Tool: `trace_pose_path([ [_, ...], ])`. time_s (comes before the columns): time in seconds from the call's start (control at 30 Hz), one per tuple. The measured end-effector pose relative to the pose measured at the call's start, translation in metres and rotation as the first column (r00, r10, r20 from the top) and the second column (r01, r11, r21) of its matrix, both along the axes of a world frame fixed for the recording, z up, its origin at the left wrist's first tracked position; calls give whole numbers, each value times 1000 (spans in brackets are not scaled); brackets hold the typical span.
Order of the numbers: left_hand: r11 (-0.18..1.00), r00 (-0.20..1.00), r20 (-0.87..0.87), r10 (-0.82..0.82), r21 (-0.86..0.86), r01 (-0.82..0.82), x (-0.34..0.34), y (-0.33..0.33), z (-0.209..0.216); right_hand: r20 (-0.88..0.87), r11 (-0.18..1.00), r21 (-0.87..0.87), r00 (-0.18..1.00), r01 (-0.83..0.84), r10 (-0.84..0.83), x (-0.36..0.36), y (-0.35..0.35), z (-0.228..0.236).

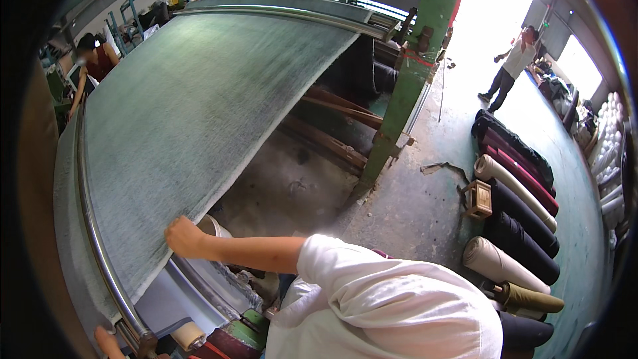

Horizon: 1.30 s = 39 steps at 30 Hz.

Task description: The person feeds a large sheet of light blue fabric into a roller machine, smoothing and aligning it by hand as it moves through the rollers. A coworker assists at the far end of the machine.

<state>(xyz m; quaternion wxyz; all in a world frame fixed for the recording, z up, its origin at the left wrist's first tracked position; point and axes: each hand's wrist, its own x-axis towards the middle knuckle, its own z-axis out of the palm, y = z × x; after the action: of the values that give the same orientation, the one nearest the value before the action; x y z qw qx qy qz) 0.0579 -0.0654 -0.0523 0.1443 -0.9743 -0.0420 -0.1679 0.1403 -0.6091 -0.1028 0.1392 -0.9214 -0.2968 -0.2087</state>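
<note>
Fabric: the grey-green sheet [193, 106] spanned the frame toward ten o'clock, seemingly drawn flat by the rear roller [286, 14] at twelve and the front metal bar [93, 233] between eight and nine.
Right hand: at eight o'clock, the right hand [185, 237] was curled tight on the fabric's free edge, probably to control that side.
Left hand: low, between seven and eight, the left hand [106, 342] lay beside the fabric's near corner; whether it gripped, I could not tell.
Green post: at half past one, the green post [419, 60] apparently supported the machine.
Spare rolls: between three and four, the fabric rolls [508, 259] lay side by side, perhaps for easy access.
Co-worker: at ten, a person [103, 60] stood beyond the sheet.
</note>
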Motion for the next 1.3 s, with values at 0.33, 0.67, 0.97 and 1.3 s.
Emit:
trace_pose_path([
  [0.33, 986, 992, -19, -128, -108, 125, 3, -19, 12, -13, 994, 91, 998, -63, 64, -10, 41, 0],
  [0.67, 989, 980, -130, 151, 20, -150, -9, 23, 2, 29, 981, 103, 986, -166, 164, -21, 73, 5],
  [0.97, 993, 997, 10, -77, -87, 78, 10, -82, 36, 68, 974, 142, 983, -179, 170, -13, 92, -3],
  [1.3, 988, 970, -188, 154, 13, -154, -7, 12, -4, -56, 971, 85, 974, 225, -221, 74, -84, 30],
])
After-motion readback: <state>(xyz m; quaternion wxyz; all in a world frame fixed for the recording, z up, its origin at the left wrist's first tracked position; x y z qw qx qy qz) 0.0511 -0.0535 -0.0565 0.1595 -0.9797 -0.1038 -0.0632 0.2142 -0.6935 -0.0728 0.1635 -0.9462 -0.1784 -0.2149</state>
